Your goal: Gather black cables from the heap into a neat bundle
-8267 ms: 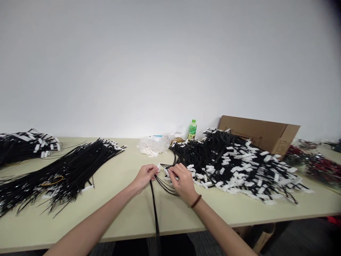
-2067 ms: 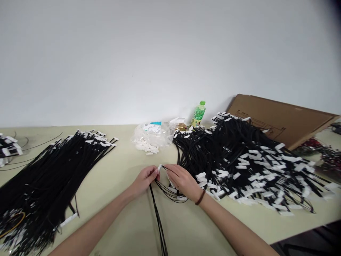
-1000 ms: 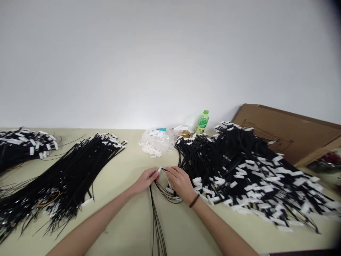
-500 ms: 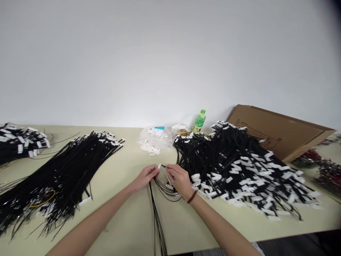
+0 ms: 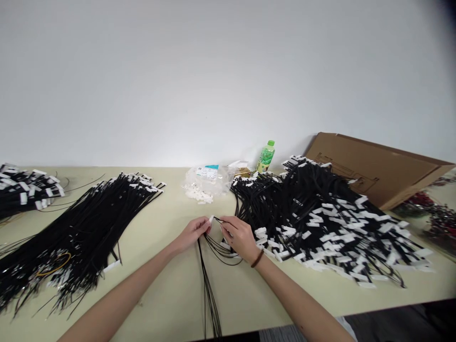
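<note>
Between the thumb and fingers of my left hand is a small white plastic connector, its top end poking out. My right hand pinches a thin black wire close to its end. The wire's tip meets the connector or lies right at it; I cannot tell whether it is inside. Several black wires run from below my left hand toward the table's front edge. Others curve in a loop between the hands. The fingertips partly hide the connector.
A clear bag with small white connectors lies ahead. Bundled black cables spread at left, another pile at right. Behind stand a green-capped bottle and a cardboard box. A yellow ring rests on the left bundle.
The view has shifted slightly. Both hands stay together in nearly the same place, and the wire's end sits a little closer to the top of the connector.
</note>
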Demonstrator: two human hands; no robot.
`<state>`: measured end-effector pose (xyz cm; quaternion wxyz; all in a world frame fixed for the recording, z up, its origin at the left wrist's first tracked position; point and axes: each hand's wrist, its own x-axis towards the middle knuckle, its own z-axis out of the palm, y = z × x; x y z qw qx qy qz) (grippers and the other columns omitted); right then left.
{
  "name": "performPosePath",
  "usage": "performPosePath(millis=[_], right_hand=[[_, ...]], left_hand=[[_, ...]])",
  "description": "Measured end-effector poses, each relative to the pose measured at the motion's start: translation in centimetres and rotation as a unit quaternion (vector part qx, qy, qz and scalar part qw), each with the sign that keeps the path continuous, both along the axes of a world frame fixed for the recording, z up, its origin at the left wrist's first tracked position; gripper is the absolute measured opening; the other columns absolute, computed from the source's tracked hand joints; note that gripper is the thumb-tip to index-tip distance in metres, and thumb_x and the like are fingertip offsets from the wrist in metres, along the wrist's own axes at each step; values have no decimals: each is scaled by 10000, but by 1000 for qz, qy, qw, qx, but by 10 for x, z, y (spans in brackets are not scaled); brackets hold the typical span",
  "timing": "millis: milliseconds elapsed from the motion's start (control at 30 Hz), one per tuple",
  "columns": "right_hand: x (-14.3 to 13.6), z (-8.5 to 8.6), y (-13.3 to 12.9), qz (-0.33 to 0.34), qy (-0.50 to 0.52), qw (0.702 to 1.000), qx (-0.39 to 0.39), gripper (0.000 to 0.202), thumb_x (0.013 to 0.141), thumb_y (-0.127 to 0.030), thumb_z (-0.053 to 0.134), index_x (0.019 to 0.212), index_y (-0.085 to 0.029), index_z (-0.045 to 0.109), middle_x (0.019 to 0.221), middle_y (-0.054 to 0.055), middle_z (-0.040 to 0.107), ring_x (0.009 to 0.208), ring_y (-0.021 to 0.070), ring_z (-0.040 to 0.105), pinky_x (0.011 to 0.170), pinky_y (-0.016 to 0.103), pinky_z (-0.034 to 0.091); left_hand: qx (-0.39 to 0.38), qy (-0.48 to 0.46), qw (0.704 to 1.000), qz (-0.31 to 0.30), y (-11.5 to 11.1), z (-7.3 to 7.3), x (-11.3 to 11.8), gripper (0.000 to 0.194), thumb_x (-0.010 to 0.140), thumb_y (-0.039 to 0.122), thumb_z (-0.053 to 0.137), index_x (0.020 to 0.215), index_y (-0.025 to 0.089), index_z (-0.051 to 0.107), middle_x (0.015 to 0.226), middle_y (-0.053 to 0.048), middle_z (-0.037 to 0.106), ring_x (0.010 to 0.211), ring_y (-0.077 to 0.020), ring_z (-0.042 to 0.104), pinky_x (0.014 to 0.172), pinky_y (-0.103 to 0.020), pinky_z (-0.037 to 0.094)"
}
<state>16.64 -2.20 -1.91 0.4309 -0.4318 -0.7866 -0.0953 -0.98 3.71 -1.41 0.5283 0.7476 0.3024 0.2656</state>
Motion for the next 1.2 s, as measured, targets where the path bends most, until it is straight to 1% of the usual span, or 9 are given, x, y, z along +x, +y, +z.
performPosePath(millis=[267,400,600,800,1000,1200], right_hand=[[-1,3,-2,-11,-25,1000,-9,126,811,-92,461,767,-161,557,924,55,598,837,145,532,745,280,462],[0,5,-2,-14,-38,999,-15,141,817,-91,452,760,-161,560,933,55,597,834,150,529,741,284,459],[1,4,-3,-18,-51,998,-19,139,816,-84,450,764,-156,557,941,49,594,838,153,525,740,284,457],[2,2,-2,-23,-58,998,-26,130,822,-96,453,784,-160,559,942,44,589,839,146,516,742,279,450],[2,5,-4,-20,-62,997,-29,137,834,-105,436,793,-161,555,944,54,581,833,147,513,743,286,447],[1,7,-4,-26,-78,996,-40,150,844,-112,419,787,-163,548,905,56,572,800,147,510,711,279,445]], left_hand=[[14,-2,1000,-9,1,-2,1,345,834,442,362,673,153,465,619,32,408,596,-103,362,563,-228,278],[14,-6,1000,-5,1,-3,1,354,829,456,361,676,155,464,618,29,414,598,-107,370,566,-229,289],[10,2,1000,-6,2,-3,1,361,823,470,363,678,155,463,621,29,420,593,-106,371,563,-228,293],[26,10,1000,-11,0,-1,1,358,831,458,352,679,155,466,618,29,416,596,-106,368,564,-229,289],[36,25,999,-7,-3,4,0,359,836,456,339,678,159,464,613,28,407,591,-109,363,559,-233,283],[32,20,999,-6,-5,8,1,343,830,444,363,661,160,456,606,30,401,587,-107,357,554,-233,276]])
